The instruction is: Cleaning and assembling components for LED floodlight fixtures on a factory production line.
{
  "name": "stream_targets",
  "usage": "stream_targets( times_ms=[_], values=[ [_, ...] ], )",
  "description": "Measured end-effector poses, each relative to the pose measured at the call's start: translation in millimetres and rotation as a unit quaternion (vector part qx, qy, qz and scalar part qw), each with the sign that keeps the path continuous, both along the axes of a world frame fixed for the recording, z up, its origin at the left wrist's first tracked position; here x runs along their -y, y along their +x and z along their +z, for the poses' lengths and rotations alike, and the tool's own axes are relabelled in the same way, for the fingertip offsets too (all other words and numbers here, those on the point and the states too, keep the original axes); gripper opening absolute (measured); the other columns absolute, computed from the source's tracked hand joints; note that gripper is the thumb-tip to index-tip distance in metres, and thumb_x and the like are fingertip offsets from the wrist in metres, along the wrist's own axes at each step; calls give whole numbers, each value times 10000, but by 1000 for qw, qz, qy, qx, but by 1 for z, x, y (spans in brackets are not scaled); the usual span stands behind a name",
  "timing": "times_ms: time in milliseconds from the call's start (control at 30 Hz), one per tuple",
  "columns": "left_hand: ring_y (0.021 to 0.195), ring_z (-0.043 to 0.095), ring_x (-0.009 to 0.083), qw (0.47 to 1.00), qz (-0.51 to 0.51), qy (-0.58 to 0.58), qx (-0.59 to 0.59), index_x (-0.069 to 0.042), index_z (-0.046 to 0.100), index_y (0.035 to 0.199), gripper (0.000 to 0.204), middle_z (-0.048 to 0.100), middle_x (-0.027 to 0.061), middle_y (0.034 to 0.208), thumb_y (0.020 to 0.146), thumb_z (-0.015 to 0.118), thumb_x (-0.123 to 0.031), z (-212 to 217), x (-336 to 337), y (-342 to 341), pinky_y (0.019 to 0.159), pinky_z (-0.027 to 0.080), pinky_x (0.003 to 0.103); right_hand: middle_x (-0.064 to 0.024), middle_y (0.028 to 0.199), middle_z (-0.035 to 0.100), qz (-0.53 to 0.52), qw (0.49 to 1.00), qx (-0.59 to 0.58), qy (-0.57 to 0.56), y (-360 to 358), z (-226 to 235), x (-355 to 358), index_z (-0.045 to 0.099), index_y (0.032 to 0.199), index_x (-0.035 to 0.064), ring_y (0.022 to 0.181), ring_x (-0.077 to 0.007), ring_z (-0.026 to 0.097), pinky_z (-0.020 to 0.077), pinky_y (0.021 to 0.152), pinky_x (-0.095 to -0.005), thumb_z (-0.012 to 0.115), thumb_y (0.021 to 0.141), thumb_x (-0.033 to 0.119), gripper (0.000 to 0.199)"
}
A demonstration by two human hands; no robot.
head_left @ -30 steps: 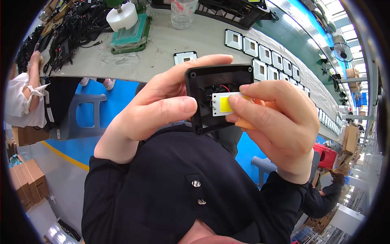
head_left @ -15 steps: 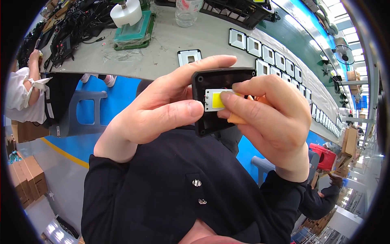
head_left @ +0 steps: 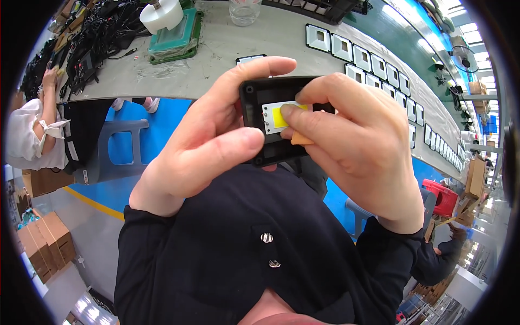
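Note:
In front of my chest, my left hand (head_left: 197, 143) grips a shallow black housing (head_left: 273, 154) by its left side, thumb near and fingers behind the far rim. The housing's hollow side faces up, with screw holes at its corners. Inside it lies a white LED board (head_left: 268, 125) with a yellow light patch (head_left: 278, 116). My right hand (head_left: 365, 124) is closed in a pinch on the board, its thumb pressed on the yellow patch. An orange piece (head_left: 299, 139), cloth or rubber, shows under the right fingers. My fingers hide the board's right end.
White square panels with black frames (head_left: 342, 47) stand in rows along the table (head_left: 216, 49). A green fixture with a white round knob (head_left: 162, 17), a clear bottle (head_left: 245, 12), a black crate (head_left: 314, 8) and black cables (head_left: 89, 57) are beyond. Someone in white (head_left: 35, 130) is at far left.
Both hands and the housing have shifted up and slightly left in view. My right thumb stays on the yellow patch, and less of the orange piece shows.

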State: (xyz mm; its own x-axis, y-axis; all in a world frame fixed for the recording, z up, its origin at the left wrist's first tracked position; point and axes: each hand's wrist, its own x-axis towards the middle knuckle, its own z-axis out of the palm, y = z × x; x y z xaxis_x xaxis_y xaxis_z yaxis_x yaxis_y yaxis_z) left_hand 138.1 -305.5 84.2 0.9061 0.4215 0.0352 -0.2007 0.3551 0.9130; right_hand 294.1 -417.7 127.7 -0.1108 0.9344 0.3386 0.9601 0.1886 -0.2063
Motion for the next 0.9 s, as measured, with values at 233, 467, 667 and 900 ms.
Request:
stream_targets(
  times_ms=[233, 467, 667, 900],
  values=[
    [1008, 616, 179, 999, 33, -4, -18, 37, 352, 1364, 743, 530, 148, 1248, 686, 595, -144, 0, 6, -4, 706, 558, 271, -61, 852, 583, 12, 996, -75, 41, -1, -12, 4, 710, 888, 67, 617, -156, 547, 402, 483, -276, 727, 662, 30, 230],
    [1182, 523, 225, 995, 48, 80, 33, 69, 386, 1332, 711, 519, 154, 1270, 660, 544, -100, 1, 5, 1, 1039, 385, 322, -31, 832, 591, -54, 995, -87, 21, -12, 2, -1, 650, 792, 37, 587, -137, 574, 396, 462, -272, 722, 678, 38, 135],
    [1145, 521, 185, 986, 33, 155, 52, 24, 352, 1328, 542, 505, 137, 1228, 801, 416, 131, -16, -3, 5, 990, 412, 309, -36, 904, 592, -24, 999, -21, -38, -3, -2, -3, 655, 830, 36, 594, -143, 572, 429, 507, -283, 735, 662, 33, 186],
    [1126, 526, 155, 981, 108, 155, 34, 28, 394, 1293, 441, 527, 124, 1205, 864, 456, 111, -21, -3, 3, 982, 406, 290, -154, 1029, 622, -62, 936, -321, 131, 28, -25, 18, 597, 1205, -17, 777, -136, 618, 479, 649, -228, 643, 803, 167, 445]
  ],
)
